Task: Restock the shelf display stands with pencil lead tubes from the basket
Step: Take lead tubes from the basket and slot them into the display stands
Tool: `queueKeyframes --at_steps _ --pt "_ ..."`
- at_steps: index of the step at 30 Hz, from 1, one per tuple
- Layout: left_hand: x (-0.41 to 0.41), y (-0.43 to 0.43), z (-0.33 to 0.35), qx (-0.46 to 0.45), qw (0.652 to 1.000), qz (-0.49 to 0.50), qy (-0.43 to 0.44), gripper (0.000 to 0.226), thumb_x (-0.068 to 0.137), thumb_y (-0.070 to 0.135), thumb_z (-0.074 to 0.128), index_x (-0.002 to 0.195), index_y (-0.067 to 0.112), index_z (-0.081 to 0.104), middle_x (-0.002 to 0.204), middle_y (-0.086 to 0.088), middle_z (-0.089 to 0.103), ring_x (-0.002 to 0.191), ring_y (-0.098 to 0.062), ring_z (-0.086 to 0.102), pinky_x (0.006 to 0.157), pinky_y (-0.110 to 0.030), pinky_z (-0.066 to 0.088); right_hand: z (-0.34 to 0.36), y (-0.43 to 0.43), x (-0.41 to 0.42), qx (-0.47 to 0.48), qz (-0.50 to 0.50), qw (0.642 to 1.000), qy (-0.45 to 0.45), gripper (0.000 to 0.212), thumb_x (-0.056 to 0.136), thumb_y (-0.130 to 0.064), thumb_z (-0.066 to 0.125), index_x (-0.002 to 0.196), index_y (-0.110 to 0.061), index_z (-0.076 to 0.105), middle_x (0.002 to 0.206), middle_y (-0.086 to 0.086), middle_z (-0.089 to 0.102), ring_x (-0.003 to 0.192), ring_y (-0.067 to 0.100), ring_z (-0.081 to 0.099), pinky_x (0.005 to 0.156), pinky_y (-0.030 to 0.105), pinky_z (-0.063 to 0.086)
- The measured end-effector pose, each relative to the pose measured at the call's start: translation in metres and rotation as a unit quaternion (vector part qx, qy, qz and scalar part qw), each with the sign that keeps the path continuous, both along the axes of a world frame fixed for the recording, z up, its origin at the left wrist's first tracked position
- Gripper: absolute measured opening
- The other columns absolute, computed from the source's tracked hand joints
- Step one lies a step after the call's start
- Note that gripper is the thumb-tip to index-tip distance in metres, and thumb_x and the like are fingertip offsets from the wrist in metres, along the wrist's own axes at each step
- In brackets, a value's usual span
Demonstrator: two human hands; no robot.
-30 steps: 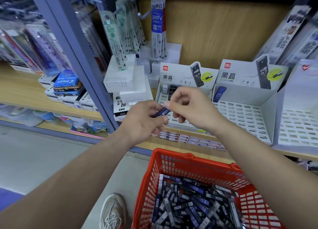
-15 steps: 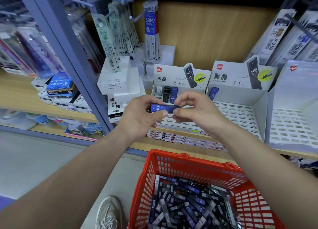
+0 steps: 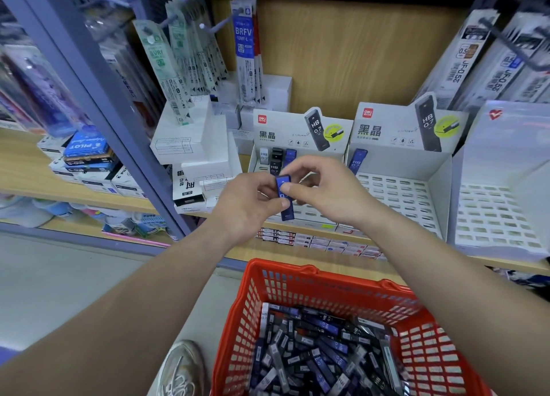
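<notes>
- The left hand [image 3: 250,205] and the right hand [image 3: 324,190] meet in front of the shelf, both pinching one flat blue plastic pencil lead tube [image 3: 285,197] that stands nearly upright between them.
- The left thumb presses the tube's lower half from the side; the left fingers are curled closed behind it.
- The right thumb lies across the tube's upper face; the right fingers [image 3: 300,166] arch over its top, bent and partly spread.
- Just behind the fingers stands a white cardboard display stand [image 3: 297,131] printed "HB 0.7", with a few black and blue tubes [image 3: 276,159] upright in its back row.
- Beyond the right fingers, to their right, a second white display stand [image 3: 410,187] holds a single blue tube [image 3: 357,160] at its back left corner, its slotted tray otherwise bare.
- Below the fingers, nearer the person, a red plastic mesh basket [image 3: 312,288] holds a loose heap of dark blue, black and grey lead tubes [image 3: 321,351].
- A pale shoe [image 3: 181,369] rests on the floor left of the basket.
</notes>
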State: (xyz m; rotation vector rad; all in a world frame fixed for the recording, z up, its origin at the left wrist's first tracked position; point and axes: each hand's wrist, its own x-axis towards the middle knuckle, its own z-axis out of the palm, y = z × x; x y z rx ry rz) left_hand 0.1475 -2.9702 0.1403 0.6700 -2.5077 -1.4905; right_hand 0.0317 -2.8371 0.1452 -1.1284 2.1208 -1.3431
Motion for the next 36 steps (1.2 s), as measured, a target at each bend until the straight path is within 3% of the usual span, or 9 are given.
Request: queueKeyframes --at_steps 3,6,9,12,20,23,25,30,36 --pt "-0.004 -0.001 -0.007 -0.02 1.0 0.017 -0.009 0.015 0.086 0.018 0.08 0.099 0.018 0.072 0.093 -0.001 0.073 0.086 -0.016 0.068 0.081 -0.023 0.055 -0.004 -0.005 -0.01 0.001 -0.015 1.0 0.018 0.015 0.087 -0.016 0.077 0.089 -0.03 0.071 0.079 -0.007 0.069 0.069 0.016 0.067 0.077 0.04 0.058" --pt "-0.002 -0.008 -0.015 -0.119 0.991 0.001 -0.062 0.037 0.087 0.032 0.08 0.121 0.027 0.066 0.121 0.011 0.065 0.108 -0.007 0.058 0.09 -0.019 0.042 -0.016 -0.011 -0.025 -0.007 -0.08 0.995 0.064 0.019 0.087 -0.019 0.076 0.086 -0.035 0.066 0.08 -0.008 0.068 0.068 0.014 0.068 0.067 0.025 0.055" --pt "0.002 -0.013 -0.02 -0.174 0.976 -0.03 -0.129 0.047 0.093 0.036 0.072 0.138 0.032 0.057 0.148 0.007 0.05 0.131 -0.015 0.049 0.101 -0.027 0.037 -0.034 -0.018 -0.039 -0.019 -0.132 0.988 0.075 0.016 0.088 -0.015 0.074 0.09 -0.028 0.065 0.082 -0.009 0.066 0.062 0.007 0.065 0.059 0.013 0.046" --pt "0.007 -0.014 -0.026 -0.17 0.969 -0.063 -0.169 0.059 0.093 0.038 0.072 0.147 0.03 0.048 0.156 0.006 0.042 0.139 -0.017 0.043 0.108 -0.028 0.035 -0.051 -0.026 -0.045 -0.029 -0.154 0.984 0.084 0.018 0.089 -0.011 0.073 0.089 -0.026 0.063 0.079 -0.011 0.064 0.059 0.002 0.063 0.058 0.013 0.048" --pt "0.011 -0.02 -0.032 -0.144 0.969 -0.086 -0.18 0.066 0.092 0.037 0.073 0.15 0.026 0.044 0.158 0.006 0.038 0.141 -0.015 0.038 0.108 -0.024 0.031 -0.058 -0.033 -0.048 -0.015 -0.122 0.974 0.189 0.018 0.087 -0.009 0.073 0.091 -0.025 0.067 0.073 -0.024 0.06 0.069 -0.008 0.061 0.066 0.003 0.045" --pt "0.011 -0.019 -0.032 -0.162 0.966 -0.092 -0.182 0.065 0.093 0.037 0.072 0.15 0.026 0.044 0.159 0.007 0.036 0.143 -0.015 0.037 0.111 -0.026 0.031 -0.058 -0.038 -0.043 0.028 -0.09 0.963 0.252 0.011 0.089 -0.01 0.071 0.098 -0.016 0.073 0.086 -0.005 0.07 0.079 0.01 0.064 0.079 0.03 0.056" --pt "0.01 -0.018 -0.031 -0.17 0.964 -0.095 -0.183 0.065 0.093 0.037 0.071 0.15 0.025 0.044 0.16 0.006 0.036 0.144 -0.015 0.036 0.113 -0.026 0.03 -0.057 -0.04 -0.041 0.044 -0.1 0.96 0.256 0.013 0.091 -0.012 0.069 0.103 -0.015 0.074 0.091 0.003 0.072 0.083 0.018 0.065 0.082 0.036 0.056" --pt "0.009 -0.01 -0.025 -0.187 0.961 -0.093 -0.18 0.061 0.094 0.038 0.07 0.149 0.026 0.046 0.155 0.003 0.042 0.128 -0.023 0.053 0.093 -0.03 0.043 -0.046 -0.021 -0.031 0.057 -0.144 0.962 0.225 0.033 0.088 -0.024 0.073 0.121 -0.021 0.067 0.094 -0.005 0.067 0.082 0.017 0.066 0.079 0.034 0.056" --pt "0.029 0.021 -0.02 -0.216 0.948 -0.147 -0.179 0.052 0.095 0.038 0.067 0.141 0.018 0.054 0.142 -0.003 0.058 0.128 -0.02 0.055 0.107 -0.031 0.043 -0.04 0.059 0.015 0.109 -0.138 0.956 0.236 0.027 0.087 -0.033 0.075 0.112 -0.024 0.068 0.099 -0.011 0.06 0.085 0.008 0.058 0.076 0.026 0.046"
